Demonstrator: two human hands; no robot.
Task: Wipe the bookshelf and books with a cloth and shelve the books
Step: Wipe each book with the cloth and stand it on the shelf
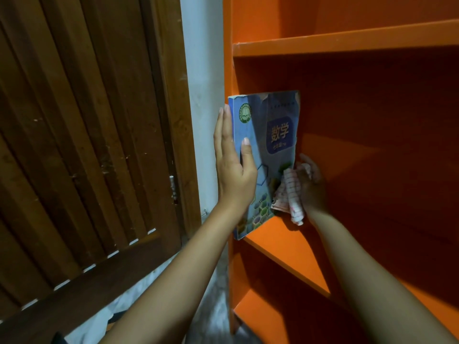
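The left hand point(232, 167) grips a blue book point(267, 160) upright at the orange shelf's point(293, 252) front left corner; the right hand point(311, 184) clutches a checked cloth point(291, 194) beside it.

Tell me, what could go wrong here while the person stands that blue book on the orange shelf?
The blue paperback textbook stands upright at the shelf's left end with nothing beside it, steadied by the left hand; let go, it may tip over. Its worn cover edge looks torn, so the red-checked white cloth, bunched in the right hand, could snag it. Its lower corner overhangs the orange wooden bookshelf edge, so it might slide off.
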